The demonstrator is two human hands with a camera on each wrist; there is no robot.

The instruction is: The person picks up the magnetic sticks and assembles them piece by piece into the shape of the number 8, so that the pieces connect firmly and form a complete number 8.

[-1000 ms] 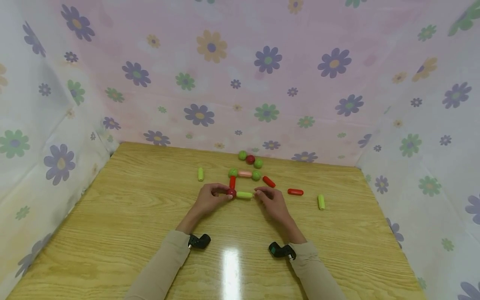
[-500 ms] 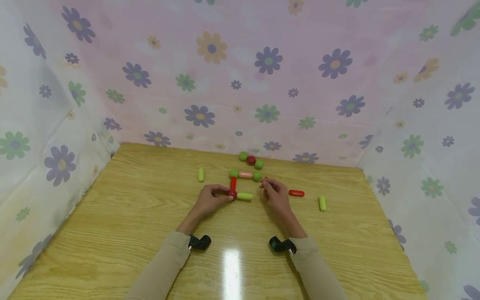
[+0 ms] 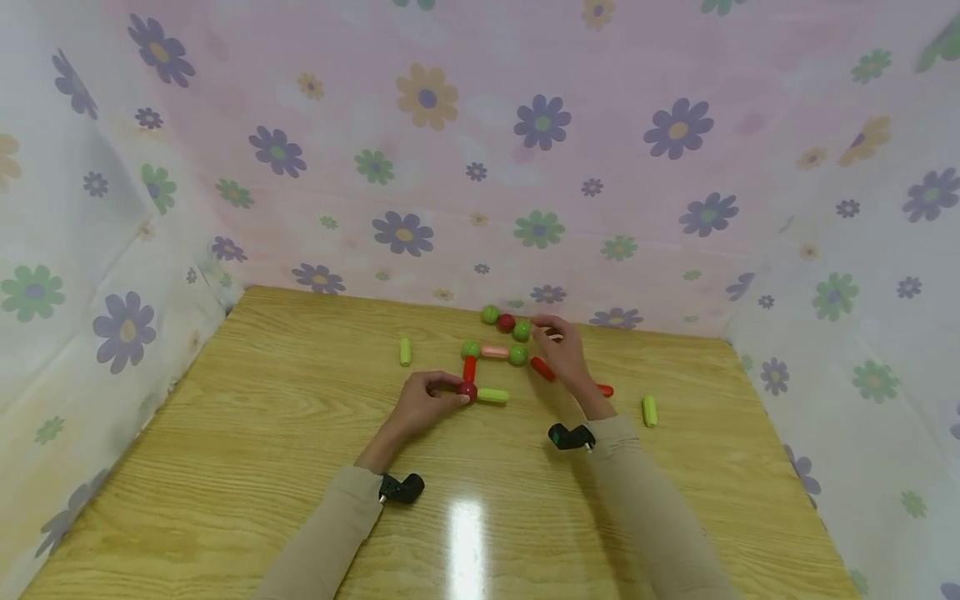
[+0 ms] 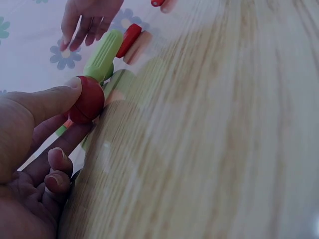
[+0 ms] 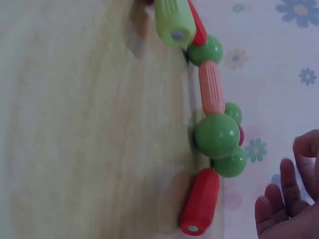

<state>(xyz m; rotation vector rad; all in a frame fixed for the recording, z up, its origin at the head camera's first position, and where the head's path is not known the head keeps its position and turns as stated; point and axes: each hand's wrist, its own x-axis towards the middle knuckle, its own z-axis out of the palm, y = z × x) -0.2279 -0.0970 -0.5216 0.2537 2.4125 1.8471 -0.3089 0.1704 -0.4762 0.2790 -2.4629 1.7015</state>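
My left hand pinches a red ball between thumb and fingers. A lime rod points right from that ball, and a red rod runs back to a green ball. From there a pink rod leads to a second green ball. The lime rod's free end shows a metal tip. My right hand hovers at the back with loosely bent fingers, holding nothing visible. Its fingertips are close to a loose green ball; contact is hard to tell.
Beside that loose ball stand a red ball and another green ball near the back wall. Loose red rods and lime rods lie to the right, one partly behind my right arm. Another lime rod lies left.
My right hand moves from beside the lime rod's end, over the loose red rod, to the balls at the back. The left hand keeps its pinch on the red ball.
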